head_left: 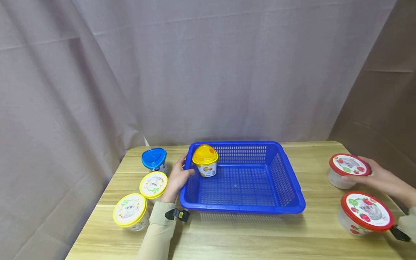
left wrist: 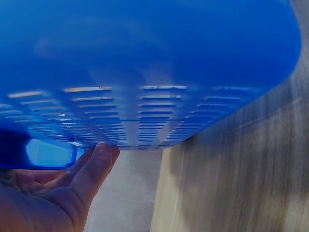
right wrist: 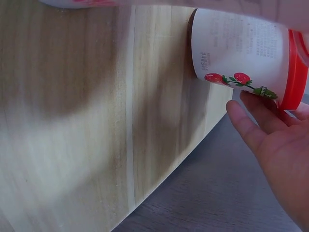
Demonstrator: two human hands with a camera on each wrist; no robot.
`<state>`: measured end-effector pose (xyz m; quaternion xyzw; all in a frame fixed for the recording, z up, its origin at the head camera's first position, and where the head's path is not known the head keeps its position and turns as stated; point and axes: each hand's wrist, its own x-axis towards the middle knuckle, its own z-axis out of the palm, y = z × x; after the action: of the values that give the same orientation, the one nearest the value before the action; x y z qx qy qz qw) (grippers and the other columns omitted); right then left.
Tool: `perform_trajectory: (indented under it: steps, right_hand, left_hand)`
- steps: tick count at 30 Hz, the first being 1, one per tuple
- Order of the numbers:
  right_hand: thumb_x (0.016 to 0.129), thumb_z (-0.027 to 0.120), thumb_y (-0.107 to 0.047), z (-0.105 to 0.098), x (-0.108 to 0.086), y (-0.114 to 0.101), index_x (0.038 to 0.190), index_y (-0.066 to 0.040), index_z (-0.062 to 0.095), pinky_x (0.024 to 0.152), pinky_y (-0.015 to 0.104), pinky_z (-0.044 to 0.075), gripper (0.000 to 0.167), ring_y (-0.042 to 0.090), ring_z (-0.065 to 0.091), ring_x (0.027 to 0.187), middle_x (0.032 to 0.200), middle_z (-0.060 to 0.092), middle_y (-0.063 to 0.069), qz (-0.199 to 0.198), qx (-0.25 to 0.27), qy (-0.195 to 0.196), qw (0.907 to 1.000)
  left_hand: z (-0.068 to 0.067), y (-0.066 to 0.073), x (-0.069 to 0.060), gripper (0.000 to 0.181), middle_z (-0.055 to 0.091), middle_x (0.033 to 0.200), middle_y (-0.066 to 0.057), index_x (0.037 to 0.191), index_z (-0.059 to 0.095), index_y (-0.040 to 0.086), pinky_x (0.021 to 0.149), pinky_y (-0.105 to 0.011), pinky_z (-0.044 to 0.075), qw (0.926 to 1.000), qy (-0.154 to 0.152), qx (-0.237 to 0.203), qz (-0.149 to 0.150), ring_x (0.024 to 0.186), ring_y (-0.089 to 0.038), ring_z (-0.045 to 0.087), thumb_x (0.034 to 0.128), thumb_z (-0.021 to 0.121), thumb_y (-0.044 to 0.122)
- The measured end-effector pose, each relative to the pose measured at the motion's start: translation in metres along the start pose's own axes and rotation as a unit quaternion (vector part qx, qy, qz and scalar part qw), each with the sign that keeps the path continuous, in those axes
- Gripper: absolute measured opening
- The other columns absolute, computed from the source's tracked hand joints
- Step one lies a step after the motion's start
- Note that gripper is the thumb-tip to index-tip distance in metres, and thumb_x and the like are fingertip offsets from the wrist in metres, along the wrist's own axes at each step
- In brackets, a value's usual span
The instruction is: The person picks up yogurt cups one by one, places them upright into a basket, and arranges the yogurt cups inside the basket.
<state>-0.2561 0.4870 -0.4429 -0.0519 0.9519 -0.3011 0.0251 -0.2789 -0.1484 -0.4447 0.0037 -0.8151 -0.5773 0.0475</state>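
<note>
One red-lidded front tub [head_left: 367,213] is standing closest to you at the right of the wooden table [head_left: 234,238], its lid facing up and its axis running upright. Across from it, at your left, a larger yellow-lidded tub [head_left: 130,211] is standing the same way, beside your left sleeve [head_left: 159,231].

Farther in, the blue basket [head_left: 240,208] is lying between your arms, open side facing up, its long axis running left to right across the table. Your left hand [head_left: 177,177] is gripping the basket's left end, thumb resting over the rim. Just left of that hand, a smaller yellow-lidded tub [head_left: 154,185] is standing upright.

At the right, your right hand [head_left: 383,181] is gripping the red-lidded rear tub [head_left: 347,169], thumb lying along the near side; this tub is pointing its lid up, its axis running roughly upright, just beyond the front one. Whether its base is touching the wood, you cannot tell.

Deeper, a dome-lidded yellow cup [head_left: 205,160] is standing in the basket's back-left corner, dome pointing up. A blue-lidded cup [head_left: 154,159] is standing left of the basket. Behind everything, a grey curtain [head_left: 211,72] is hanging.
</note>
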Motion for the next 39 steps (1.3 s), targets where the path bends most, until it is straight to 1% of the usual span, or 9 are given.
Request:
perform_trajectory:
  steps: [2,4,5,8,10,15,19,26,39]
  right_hand:
    - [0.093,0.07,-0.039,-0.002,-0.001,0.0,0.15,0.019,0.008,0.08,0.052,0.047,0.102,0.045,0.045,0.112,0.138,0.035,0.044,0.003,-0.009,0.007,0.9999]
    - [0.094,0.07,-0.039,-0.005,-0.002,-0.001,0.151,0.018,0.005,0.082,0.055,0.046,0.103,0.05,0.041,0.115,0.139,0.031,0.044,0.007,-0.006,0.008,0.9999]
    - [0.094,0.069,-0.04,-0.007,-0.003,-0.002,0.151,0.017,0.003,0.083,0.057,0.045,0.105,0.051,0.04,0.116,0.14,0.03,0.045,0.012,-0.006,0.009,0.9999]
    - [0.094,0.067,-0.044,-0.013,-0.003,-0.005,0.15,0.017,-0.007,0.085,0.073,0.037,0.112,0.062,0.032,0.12,0.14,0.024,0.049,0.032,0.0,0.001,0.9995]
    - [0.094,0.066,-0.046,-0.018,-0.001,-0.007,0.15,0.017,-0.01,0.085,0.075,0.036,0.113,0.063,0.031,0.121,0.14,0.023,0.049,0.038,-0.004,-0.001,0.9993]
    - [0.095,0.066,-0.045,-0.028,0.009,-0.013,0.149,0.02,-0.005,0.086,0.074,0.038,0.111,0.061,0.034,0.12,0.138,0.028,0.048,0.025,-0.006,0.009,0.9996]
    - [0.095,0.065,-0.046,-0.036,0.014,-0.02,0.149,0.019,-0.009,0.086,0.076,0.036,0.113,0.063,0.032,0.121,0.138,0.025,0.05,0.033,-0.008,0.026,0.9991]
    - [0.094,0.067,-0.044,-0.049,0.017,-0.037,0.151,0.015,-0.011,0.088,0.078,0.033,0.114,0.062,0.029,0.121,0.141,0.02,0.05,0.029,-0.003,0.057,0.998]
    - [0.093,0.068,-0.045,-0.067,0.018,-0.051,0.152,0.013,-0.01,0.087,0.075,0.034,0.114,0.061,0.029,0.121,0.142,0.021,0.051,0.025,-0.009,0.07,0.9972]
  left_hand:
    - [-0.001,0.0,0.0,0.087,0.052,0.142,-0.025,0.157,0.035,0.008,0.103,-0.055,0.045,1.0,0.0,0.003,-0.001,0.12,-0.04,0.056,0.0749,0.063,-0.002]
    - [-0.001,0.0,0.0,0.087,0.052,0.141,-0.025,0.157,0.035,0.008,0.103,-0.055,0.045,1.0,-0.001,0.003,0.002,0.12,-0.04,0.055,0.0751,0.063,-0.002]
    - [-0.001,0.001,0.0,0.087,0.052,0.142,-0.025,0.157,0.035,0.009,0.103,-0.055,0.044,1.0,-0.001,0.002,0.002,0.121,-0.041,0.055,0.0754,0.063,-0.002]
    - [-0.001,0.001,-0.001,0.087,0.051,0.143,-0.026,0.157,0.036,0.01,0.104,-0.055,0.044,1.0,-0.001,0.0,0.001,0.122,-0.041,0.055,0.0755,0.063,-0.003]
    - [-0.001,0.002,-0.002,0.087,0.051,0.143,-0.026,0.157,0.036,0.009,0.103,-0.056,0.044,1.0,-0.001,0.002,0.001,0.123,-0.042,0.054,0.0755,0.063,-0.003]
    - [-0.002,0.003,-0.003,0.086,0.049,0.144,-0.027,0.157,0.035,0.009,0.102,-0.058,0.045,1.0,-0.005,0.005,0.0,0.123,-0.043,0.054,0.0764,0.063,-0.003]
    - [-0.002,0.003,-0.003,0.086,0.05,0.143,-0.027,0.157,0.035,0.009,0.102,-0.058,0.045,1.0,-0.005,0.003,0.001,0.123,-0.043,0.054,0.077,0.063,-0.003]
    - [-0.001,0.002,-0.002,0.085,0.052,0.141,-0.027,0.156,0.036,0.008,0.1,-0.057,0.047,1.0,-0.005,0.005,0.007,0.119,-0.042,0.057,0.0765,0.063,-0.004]
    - [0.0,0.004,-0.003,0.086,0.052,0.141,-0.027,0.156,0.036,0.008,0.1,-0.057,0.047,1.0,0.0,0.002,0.008,0.121,-0.043,0.056,0.075,0.063,-0.003]
